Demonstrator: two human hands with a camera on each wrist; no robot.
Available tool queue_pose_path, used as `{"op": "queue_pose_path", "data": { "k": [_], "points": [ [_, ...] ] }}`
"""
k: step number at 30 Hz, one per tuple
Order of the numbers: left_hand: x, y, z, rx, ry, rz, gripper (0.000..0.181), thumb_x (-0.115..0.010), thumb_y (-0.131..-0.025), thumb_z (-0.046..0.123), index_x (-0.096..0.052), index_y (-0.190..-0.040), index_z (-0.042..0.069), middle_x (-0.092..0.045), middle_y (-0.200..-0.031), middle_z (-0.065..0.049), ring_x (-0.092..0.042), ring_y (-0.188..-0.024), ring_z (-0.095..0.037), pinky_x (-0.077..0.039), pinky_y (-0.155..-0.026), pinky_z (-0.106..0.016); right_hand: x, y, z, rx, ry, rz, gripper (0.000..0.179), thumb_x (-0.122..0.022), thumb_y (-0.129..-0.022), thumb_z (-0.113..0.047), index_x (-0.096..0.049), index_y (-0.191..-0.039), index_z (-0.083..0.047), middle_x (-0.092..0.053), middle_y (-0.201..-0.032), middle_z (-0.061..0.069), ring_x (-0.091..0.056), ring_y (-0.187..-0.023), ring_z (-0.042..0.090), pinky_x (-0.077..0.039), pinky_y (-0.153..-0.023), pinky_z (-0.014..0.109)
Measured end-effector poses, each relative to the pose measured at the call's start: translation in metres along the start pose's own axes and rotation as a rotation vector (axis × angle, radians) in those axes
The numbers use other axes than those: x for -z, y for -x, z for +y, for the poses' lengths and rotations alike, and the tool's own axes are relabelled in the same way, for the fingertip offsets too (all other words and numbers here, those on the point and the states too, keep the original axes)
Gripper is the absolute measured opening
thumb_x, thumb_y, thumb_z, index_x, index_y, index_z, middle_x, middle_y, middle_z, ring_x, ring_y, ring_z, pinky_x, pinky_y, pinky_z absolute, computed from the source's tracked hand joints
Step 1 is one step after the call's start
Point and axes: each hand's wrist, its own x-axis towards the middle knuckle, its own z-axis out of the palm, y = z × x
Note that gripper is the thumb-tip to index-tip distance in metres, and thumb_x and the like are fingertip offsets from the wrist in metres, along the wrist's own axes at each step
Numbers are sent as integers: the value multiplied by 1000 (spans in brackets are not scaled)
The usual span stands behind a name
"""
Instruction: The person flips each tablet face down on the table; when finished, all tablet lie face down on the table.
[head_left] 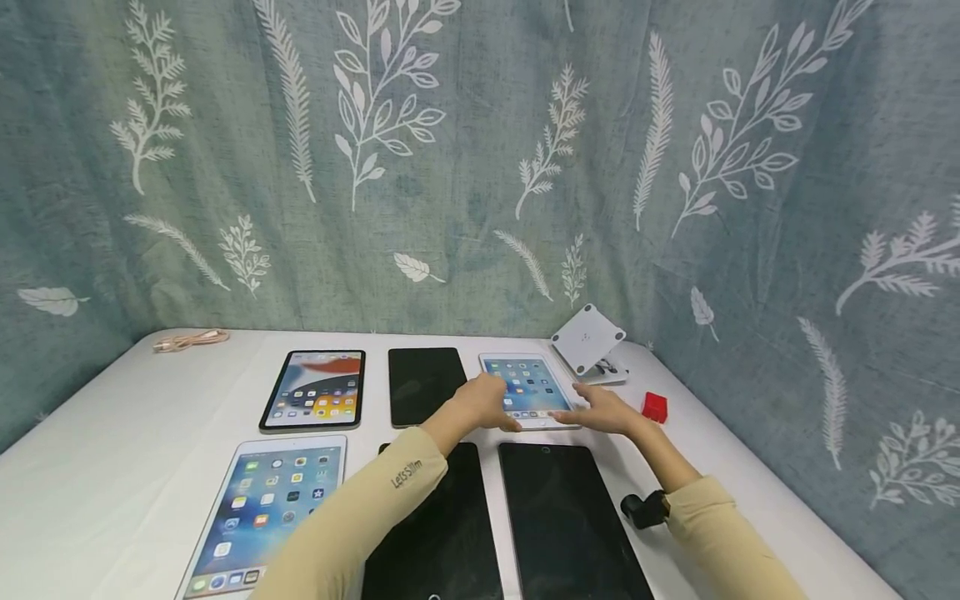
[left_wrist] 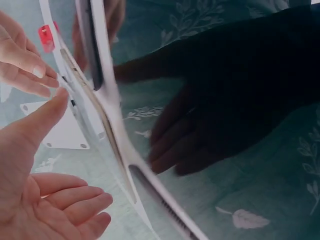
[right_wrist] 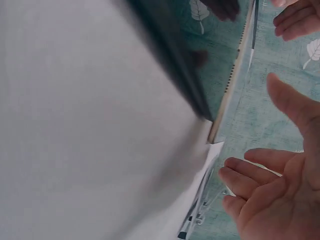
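Observation:
A white tablet (head_left: 534,385) with a lit home screen lies at the back right of the white table. My left hand (head_left: 486,402) hovers at its left edge, and my right hand (head_left: 603,410) is at its lower right corner. In the left wrist view, the left hand (left_wrist: 55,200) has its thumb apart from its relaxed fingers, with nothing in it. The right wrist view shows the right hand (right_wrist: 280,185) likewise spread, holding nothing. Whether either hand touches the tablet's edge cannot be told. Closer to me, a dark-screened tablet (head_left: 572,517) lies below the hands.
Another dark tablet (head_left: 450,533) lies partly under the left sleeve. Further left are two lit tablets, one white (head_left: 270,500) and one dark-framed (head_left: 315,387). A black tablet (head_left: 423,387), a silver stand (head_left: 588,340), a red block (head_left: 655,407) and a coiled cable (head_left: 191,340) are also there.

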Motion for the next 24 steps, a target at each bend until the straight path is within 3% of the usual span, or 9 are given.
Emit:
{"op": "queue_pose_path", "data": {
  "k": [7,10,13,15,18,20,22,24],
  "points": [
    [-13,-11,9,68,-23,-58,54,-79,-77,41,-65,-115,5,-67,-114,-10,-61,-88,-18,-51,-75,-33,-8,-4,4,-19,44,-41,77,-68,-85,-38,-44,-133,17,-51,-132,33,-52,-121,44,-43,-100,54],
    [-15,-12,12,81,-37,-62,49,-79,-79,37,-67,-113,4,-67,-117,-11,-60,-89,-19,-52,-79,-33,-8,-5,4,-51,60,-61,61,-67,-85,-35,-55,-118,14,-62,-106,25,-58,-96,34,-51,-82,42],
    [-16,-12,14,87,-48,-75,46,-77,-81,35,-67,-115,4,-65,-121,-12,-62,-98,-21,-52,-87,-35,-10,-5,4,-65,22,-81,47,-65,-87,-34,-59,-103,10,-54,-84,11,-49,-79,22,-41,-66,30],
    [-16,-13,14,95,-60,-84,46,-75,-83,34,-66,-117,4,-64,-124,-12,-62,-103,-21,-52,-91,-34,-11,-7,3,-74,-51,-89,41,-64,-88,-31,-59,-98,8,-47,-79,6,-45,-76,19,-35,-64,28],
    [-17,-14,15,91,-79,-93,46,-73,-85,33,-65,-119,4,-63,-126,-12,-61,-110,-21,-50,-95,-32,-11,-10,1,-110,-223,-97,36,-60,-91,-26,-59,-99,10,-42,-81,6,-42,-81,19,-33,-68,30],
    [-17,-14,15,77,-90,-94,44,-73,-85,31,-66,-119,4,-64,-126,-11,-61,-112,-22,-49,-97,-31,-12,-12,1,-137,-318,-91,40,-58,-92,-23,-58,-105,14,-45,-89,11,-43,-90,24,-39,-79,35],
    [-18,-14,16,58,-96,-100,42,-72,-86,30,-66,-118,4,-63,-126,-12,-59,-116,-23,-48,-99,-31,-12,-13,1,-173,-411,-88,48,-56,-91,-19,-52,-118,20,-51,-110,24,-44,-109,34,-39,-98,45],
    [-18,-14,16,44,-95,-110,39,-72,-86,28,-66,-116,4,-64,-124,-12,-59,-115,-23,-48,-98,-31,-10,-12,1,-206,-490,-75,52,-54,-91,-16,-45,-125,23,-42,-131,31,-34,-127,40,-25,-112,56]
  ]
}}
